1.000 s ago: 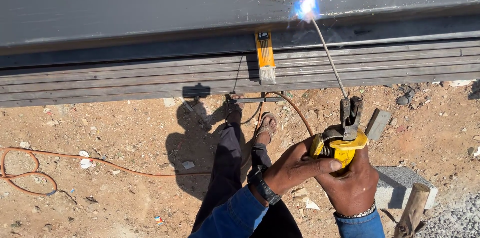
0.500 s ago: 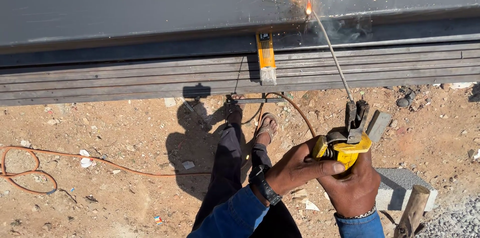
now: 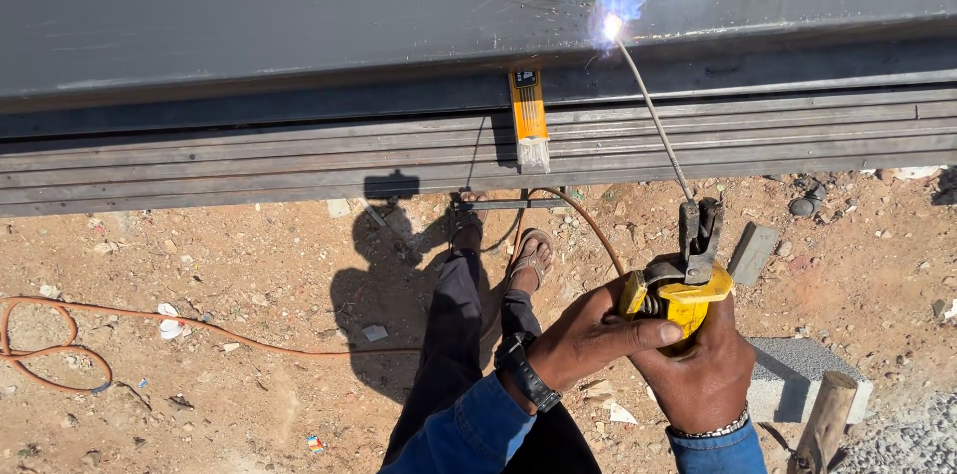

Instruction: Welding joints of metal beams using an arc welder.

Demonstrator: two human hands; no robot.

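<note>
Both my hands grip a yellow electrode holder [image 3: 681, 297]. My right hand [image 3: 704, 374] wraps its handle from below; my left hand [image 3: 588, 337] steadies it from the left, a watch on that wrist. A thin welding rod [image 3: 653, 115] runs up from the holder's jaws to a large dark steel beam [image 3: 299, 15]. A bright blue-white arc [image 3: 611, 25] with smoke burns at the rod's tip on the beam's lower edge.
Stacked steel bars [image 3: 249, 160] lie under the beam, with an orange box of rods [image 3: 528, 115] on them. An orange cable [image 3: 120, 319] loops over the red dirt at left. A grey concrete block [image 3: 802, 374], a wooden handle [image 3: 825, 422] and my sandalled foot [image 3: 533, 255] are below.
The arc has flared from a small orange spark half a second ago back to a bright blue-white glow with smoke. My hands and the holder stay almost in the same place.
</note>
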